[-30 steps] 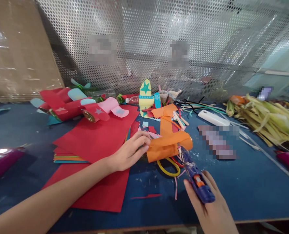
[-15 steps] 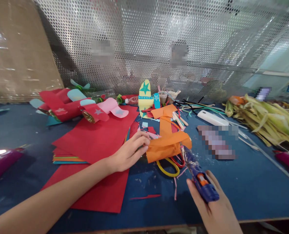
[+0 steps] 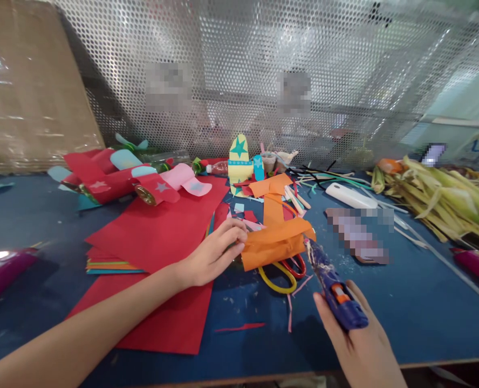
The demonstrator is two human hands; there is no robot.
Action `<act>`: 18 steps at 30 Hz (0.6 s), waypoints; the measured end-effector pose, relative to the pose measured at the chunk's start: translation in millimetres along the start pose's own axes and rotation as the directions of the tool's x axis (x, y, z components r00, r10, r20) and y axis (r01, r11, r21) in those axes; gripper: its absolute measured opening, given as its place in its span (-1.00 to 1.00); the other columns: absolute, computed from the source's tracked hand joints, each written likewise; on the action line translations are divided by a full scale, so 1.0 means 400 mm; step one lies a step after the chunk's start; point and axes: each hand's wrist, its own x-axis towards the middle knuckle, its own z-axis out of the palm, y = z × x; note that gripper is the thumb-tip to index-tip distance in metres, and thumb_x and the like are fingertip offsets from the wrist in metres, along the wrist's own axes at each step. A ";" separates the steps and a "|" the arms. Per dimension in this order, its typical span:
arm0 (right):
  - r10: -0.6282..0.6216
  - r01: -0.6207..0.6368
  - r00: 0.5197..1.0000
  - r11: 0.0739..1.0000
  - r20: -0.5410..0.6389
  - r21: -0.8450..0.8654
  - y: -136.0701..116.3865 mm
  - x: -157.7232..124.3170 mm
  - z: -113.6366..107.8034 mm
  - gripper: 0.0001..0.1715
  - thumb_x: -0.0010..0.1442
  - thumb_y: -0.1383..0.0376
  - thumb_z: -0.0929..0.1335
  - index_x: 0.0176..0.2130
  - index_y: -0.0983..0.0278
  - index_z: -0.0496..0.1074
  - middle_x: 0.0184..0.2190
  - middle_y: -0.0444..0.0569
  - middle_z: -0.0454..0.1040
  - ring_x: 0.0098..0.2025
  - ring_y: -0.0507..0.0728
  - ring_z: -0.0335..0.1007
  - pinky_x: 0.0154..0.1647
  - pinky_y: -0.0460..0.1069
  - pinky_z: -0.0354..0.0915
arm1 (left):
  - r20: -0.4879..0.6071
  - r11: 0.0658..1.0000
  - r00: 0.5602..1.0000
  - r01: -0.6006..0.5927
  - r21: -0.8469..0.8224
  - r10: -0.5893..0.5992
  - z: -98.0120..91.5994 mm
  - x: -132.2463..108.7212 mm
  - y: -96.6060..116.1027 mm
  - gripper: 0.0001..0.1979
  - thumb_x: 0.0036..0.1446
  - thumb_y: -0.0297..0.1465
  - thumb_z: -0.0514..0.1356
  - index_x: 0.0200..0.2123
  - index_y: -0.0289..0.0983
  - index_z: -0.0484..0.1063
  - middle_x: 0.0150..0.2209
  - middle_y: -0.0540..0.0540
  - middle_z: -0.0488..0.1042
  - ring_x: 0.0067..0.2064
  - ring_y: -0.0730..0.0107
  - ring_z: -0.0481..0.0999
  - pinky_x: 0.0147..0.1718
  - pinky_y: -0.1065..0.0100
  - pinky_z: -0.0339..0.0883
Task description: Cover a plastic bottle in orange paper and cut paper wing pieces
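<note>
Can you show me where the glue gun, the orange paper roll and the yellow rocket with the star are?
glue gun [image 3: 346, 314]: head view, on its blue body.
orange paper roll [image 3: 272, 249]: head view, middle of the roll's side.
yellow rocket [image 3: 238, 173]: head view, on its body under the star.

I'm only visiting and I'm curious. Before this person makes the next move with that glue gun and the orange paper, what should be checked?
1. The left hand grips the left end of the orange paper roll: ok.
2. The right hand is wrapped around the blue glue gun, with the nozzle aimed at the roll's right end: ok.
3. Nozzle tip touching the paper: cannot tell.
4. Left fingers clear of the nozzle: ok, they are at the opposite end of the roll.
5. The scissors with yellow and red handles lie partly under the roll, close to the nozzle: not ok, glue might drip on them.
6. Glue flowing: cannot tell.
</note>
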 end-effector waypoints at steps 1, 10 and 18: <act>0.013 -0.013 1.000 1.000 0.001 0.008 0.000 0.000 0.000 -0.42 0.40 0.06 0.03 -0.33 0.24 0.43 -0.40 0.06 0.58 -0.32 0.23 0.58 -0.53 0.01 0.44 | -0.001 1.000 1.000 0.000 0.001 0.000 0.000 0.000 0.000 -0.85 0.35 -0.44 -0.12 -0.27 -0.20 0.18 -0.14 -0.11 0.27 -0.07 0.34 0.34 -0.03 0.25 0.27; 0.265 -0.289 0.955 0.928 0.132 0.233 0.046 -0.044 0.028 -0.63 0.30 0.00 0.20 -0.28 0.17 0.41 -0.42 0.02 0.51 -0.29 0.26 0.53 -0.51 0.02 0.37 | -0.001 1.000 1.000 -0.015 0.013 0.015 -0.001 0.001 0.005 -0.86 0.33 -0.48 -0.10 -0.27 -0.21 0.20 -0.14 -0.12 0.27 -0.05 0.32 0.34 -0.02 0.23 0.29; 0.282 -0.295 0.955 0.923 0.088 0.248 0.037 -0.029 -0.012 -0.65 0.33 0.01 0.17 -0.30 0.19 0.29 -0.40 -0.02 0.37 -0.36 0.18 0.38 -0.41 0.02 0.30 | 0.034 0.999 0.999 -0.037 -0.022 0.038 -0.008 -0.002 0.004 -0.85 0.34 -0.39 -0.12 -0.22 -0.22 0.21 -0.10 -0.15 0.24 -0.01 0.28 0.32 0.04 0.19 0.26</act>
